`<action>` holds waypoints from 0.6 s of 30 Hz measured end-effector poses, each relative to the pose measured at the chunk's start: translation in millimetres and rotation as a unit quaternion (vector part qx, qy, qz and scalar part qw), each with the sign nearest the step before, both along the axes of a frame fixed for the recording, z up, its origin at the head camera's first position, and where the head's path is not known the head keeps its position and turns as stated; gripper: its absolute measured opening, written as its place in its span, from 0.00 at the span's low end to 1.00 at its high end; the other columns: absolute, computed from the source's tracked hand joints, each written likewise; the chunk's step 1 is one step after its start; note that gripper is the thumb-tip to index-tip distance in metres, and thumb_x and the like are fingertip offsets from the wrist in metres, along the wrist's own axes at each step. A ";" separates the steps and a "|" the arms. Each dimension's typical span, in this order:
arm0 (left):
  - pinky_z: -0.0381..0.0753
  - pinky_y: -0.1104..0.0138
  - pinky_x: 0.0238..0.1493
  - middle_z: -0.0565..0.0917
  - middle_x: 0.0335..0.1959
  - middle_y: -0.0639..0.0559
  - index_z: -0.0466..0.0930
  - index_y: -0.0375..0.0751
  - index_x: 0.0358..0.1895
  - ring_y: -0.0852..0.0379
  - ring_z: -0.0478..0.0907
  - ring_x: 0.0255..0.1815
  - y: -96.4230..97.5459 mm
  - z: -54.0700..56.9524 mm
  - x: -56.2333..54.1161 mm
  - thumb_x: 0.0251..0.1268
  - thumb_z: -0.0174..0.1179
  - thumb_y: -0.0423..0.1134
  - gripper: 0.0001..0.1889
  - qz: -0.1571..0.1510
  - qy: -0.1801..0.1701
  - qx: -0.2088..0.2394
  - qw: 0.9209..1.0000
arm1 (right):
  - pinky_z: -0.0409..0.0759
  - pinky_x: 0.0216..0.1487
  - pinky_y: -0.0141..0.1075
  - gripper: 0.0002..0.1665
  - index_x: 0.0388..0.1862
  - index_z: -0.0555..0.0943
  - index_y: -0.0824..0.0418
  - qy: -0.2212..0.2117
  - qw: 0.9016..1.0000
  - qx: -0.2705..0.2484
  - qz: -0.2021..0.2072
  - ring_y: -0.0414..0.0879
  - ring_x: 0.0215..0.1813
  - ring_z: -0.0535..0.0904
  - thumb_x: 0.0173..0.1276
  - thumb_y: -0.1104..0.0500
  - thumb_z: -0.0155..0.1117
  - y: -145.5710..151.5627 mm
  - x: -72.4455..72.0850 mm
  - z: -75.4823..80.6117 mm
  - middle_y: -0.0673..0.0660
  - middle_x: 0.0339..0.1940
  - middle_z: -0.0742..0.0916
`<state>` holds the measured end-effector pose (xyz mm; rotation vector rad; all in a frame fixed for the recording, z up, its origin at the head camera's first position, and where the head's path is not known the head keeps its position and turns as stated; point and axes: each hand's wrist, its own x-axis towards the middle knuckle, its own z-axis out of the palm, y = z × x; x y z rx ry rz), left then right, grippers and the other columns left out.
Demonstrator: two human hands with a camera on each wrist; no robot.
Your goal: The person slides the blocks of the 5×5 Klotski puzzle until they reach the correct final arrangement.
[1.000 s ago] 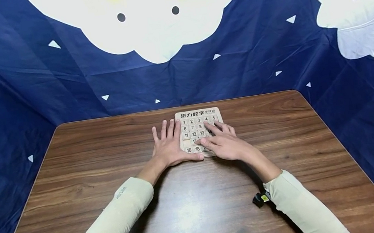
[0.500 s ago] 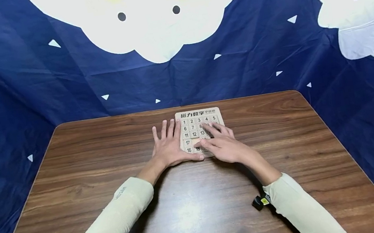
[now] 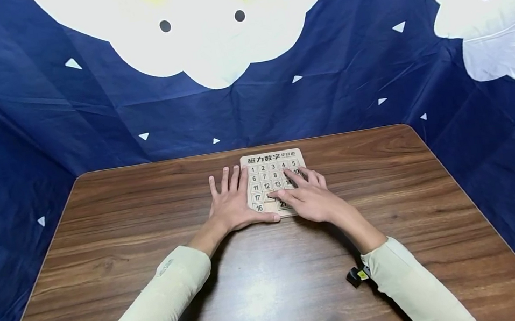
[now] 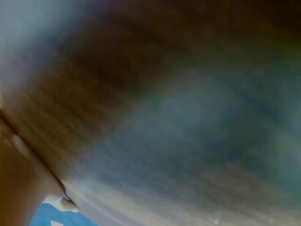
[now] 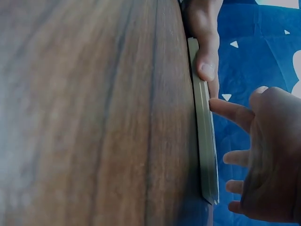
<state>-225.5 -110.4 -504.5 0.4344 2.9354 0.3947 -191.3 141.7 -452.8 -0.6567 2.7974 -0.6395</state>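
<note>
A pale sliding number puzzle (image 3: 277, 185) lies near the table's far edge, its numbered tiles in rows. My left hand (image 3: 231, 206) is spread along its left side, thumb stretched along the near edge. In the right wrist view, the left thumb (image 5: 206, 68) rests against the puzzle's rim (image 5: 204, 141). The index fingertip of my right hand (image 3: 314, 202) touches a partly covered tile (image 3: 268, 196) beside 17. Its other fingers reach over the right columns and hide some tiles. A vacant slot (image 3: 270, 207) lies between 16 and 21 in the bottom row.
The puzzle lies on a brown wood-grain table (image 3: 124, 221). Behind and at the sides hangs a dark blue cloth (image 3: 172, 106) with white clouds and triangles. A small black device (image 3: 354, 277) is at the right cuff. The left wrist view is mostly blurred table.
Tile 17 has slid left into the first column. Tile 18 has then moved up from the bottom row under my right index finger, leaving the vacant slot below. The left hand has stayed put.
</note>
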 end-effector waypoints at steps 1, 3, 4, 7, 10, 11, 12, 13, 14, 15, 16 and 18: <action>0.19 0.32 0.92 0.38 0.98 0.40 0.30 0.47 0.96 0.36 0.27 0.98 0.0 -0.4 -0.1 0.36 0.68 0.95 0.90 0.001 0.001 0.000 1.000 | 0.41 0.91 0.75 0.32 0.78 0.84 0.33 -0.001 1.000 0.000 0.000 0.75 0.95 0.45 0.96 0.35 0.36 0.1 -0.8 -0.1 0.63 0.98 0.57; 0.19 0.32 0.92 0.38 0.98 0.40 0.30 0.46 0.96 0.36 0.27 0.98 0.0 -0.7 -0.1 0.36 0.68 0.95 0.90 0.001 0.001 0.000 1.000 | 0.40 0.91 0.74 0.33 0.78 0.84 0.33 -0.002 1.000 -0.003 0.004 0.75 0.95 0.44 0.96 0.34 0.35 1.2 -1.3 -0.2 0.63 0.98 0.56; 0.19 0.32 0.92 0.38 0.98 0.40 0.30 0.46 0.96 0.36 0.27 0.98 0.3 -0.5 -0.1 0.36 0.68 0.95 0.90 0.001 0.002 0.000 1.000 | 0.40 0.91 0.74 0.33 0.77 0.85 0.34 -0.001 1.000 -0.008 0.005 0.75 0.95 0.44 0.96 0.35 0.35 2.5 -0.7 0.6 0.63 0.98 0.56; 0.18 0.32 0.92 0.37 0.98 0.40 0.30 0.47 0.96 0.37 0.26 0.98 1.1 0.2 -0.3 0.36 0.68 0.95 0.91 0.001 -0.001 0.001 1.000 | 0.41 0.91 0.74 0.33 0.73 0.89 0.36 0.003 1.000 -0.023 0.006 0.75 0.95 0.45 0.96 0.35 0.37 9.1 2.4 3.4 0.63 0.97 0.58; 0.17 0.33 0.92 0.36 0.98 0.41 0.29 0.48 0.96 0.37 0.25 0.98 1.7 1.7 -0.1 0.35 0.68 0.95 0.91 0.001 -0.005 0.001 1.000 | 0.43 0.89 0.75 0.31 0.67 0.93 0.38 0.005 1.000 -0.031 0.004 0.76 0.95 0.47 0.96 0.38 0.40 18.1 7.4 6.9 0.62 0.97 0.59; 0.17 0.33 0.92 0.36 0.98 0.41 0.29 0.48 0.96 0.37 0.25 0.98 1.6 2.0 0.1 0.35 0.68 0.95 0.91 0.001 -0.006 0.001 1.000 | 0.43 0.89 0.75 0.31 0.65 0.93 0.39 0.003 1.000 -0.030 0.004 0.76 0.95 0.47 0.96 0.38 0.41 20.4 8.7 7.5 0.62 0.97 0.59; 0.17 0.33 0.92 0.36 0.98 0.41 0.29 0.48 0.96 0.37 0.25 0.98 1.4 2.2 0.1 0.35 0.68 0.95 0.91 0.001 -0.006 0.001 1.000 | 0.44 0.89 0.75 0.31 0.65 0.94 0.39 0.001 1.000 -0.028 0.004 0.76 0.95 0.47 0.96 0.38 0.41 22.2 9.7 7.5 0.62 0.97 0.58; 0.18 0.33 0.92 0.37 0.98 0.41 0.30 0.47 0.96 0.37 0.26 0.98 1.3 2.2 0.1 0.35 0.69 0.95 0.91 0.001 -0.004 0.001 1.000 | 0.43 0.89 0.75 0.30 0.65 0.93 0.38 -0.005 1.000 -0.029 0.003 0.76 0.95 0.46 0.96 0.38 0.42 23.3 10.7 7.5 0.61 0.98 0.58; 0.18 0.33 0.92 0.37 0.98 0.40 0.30 0.47 0.96 0.36 0.26 0.98 0.8 1.7 -0.1 0.35 0.69 0.95 0.91 0.001 -0.003 0.002 1.000 | 0.43 0.89 0.75 0.30 0.67 0.93 0.38 -0.009 1.000 -0.029 0.003 0.75 0.95 0.47 0.96 0.38 0.42 23.5 11.6 6.9 0.61 0.98 0.58; 0.18 0.32 0.92 0.38 0.98 0.40 0.30 0.47 0.96 0.36 0.27 0.98 0.4 1.3 -0.2 0.35 0.69 0.95 0.91 0.001 -0.003 0.003 1.000 | 0.43 0.90 0.75 0.30 0.68 0.92 0.38 -0.014 0.999 -0.028 0.004 0.75 0.95 0.47 0.96 0.38 0.41 22.8 12.1 5.9 0.61 0.98 0.57; 0.18 0.32 0.92 0.38 0.98 0.40 0.31 0.47 0.96 0.36 0.27 0.98 -0.1 0.7 -0.2 0.35 0.69 0.95 0.91 0.001 -0.002 0.003 1.000 | 0.43 0.90 0.75 0.30 0.69 0.91 0.37 -0.016 1.000 -0.026 0.007 0.74 0.95 0.47 0.95 0.37 0.41 21.3 12.7 4.8 0.61 0.98 0.57; 0.19 0.31 0.92 0.39 0.98 0.39 0.31 0.47 0.96 0.35 0.28 0.98 -1.5 -0.5 -0.1 0.36 0.69 0.95 0.91 0.000 0.000 0.003 1.000 | 0.44 0.90 0.75 0.30 0.72 0.89 0.36 -0.017 1.000 -0.019 0.017 0.74 0.95 0.48 0.95 0.37 0.41 16.6 13.9 3.1 0.61 0.98 0.57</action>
